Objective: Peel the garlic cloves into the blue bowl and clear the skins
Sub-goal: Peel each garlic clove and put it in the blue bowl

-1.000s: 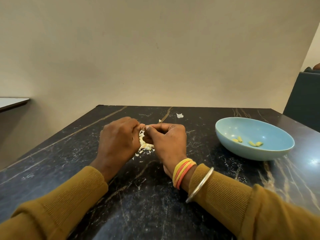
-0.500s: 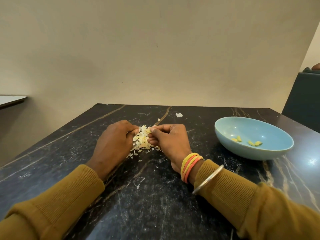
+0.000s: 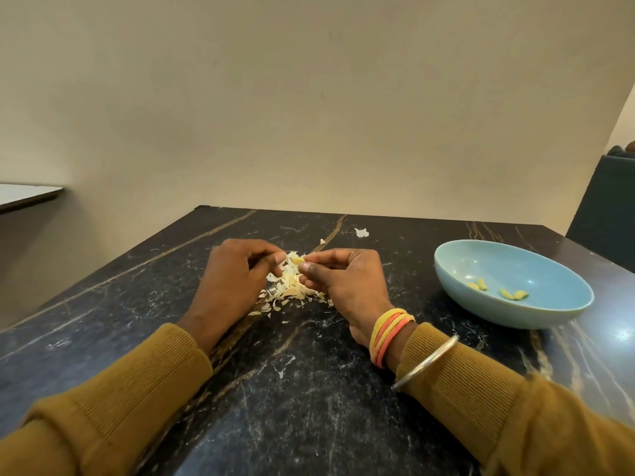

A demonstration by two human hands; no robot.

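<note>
I log both hands at centre, wrists resting on the surface (image 3: 309,389).

- Right hand (image 3: 343,280): thumb and forefinger pinch a garlic clove (image 3: 298,259).
- Left hand (image 3: 233,280): fingers curled, tips at the clove's left end. I cannot tell whether they grip it.
- Skins (image 3: 288,292): loose heap on the dark veined surface, between and under the hands.
- Stray skin (image 3: 360,232): lies apart, beyond the hands.
- Blue bowl (image 3: 498,316): stands well apart to the right, with a few peeled cloves (image 3: 481,285) inside.
</note>
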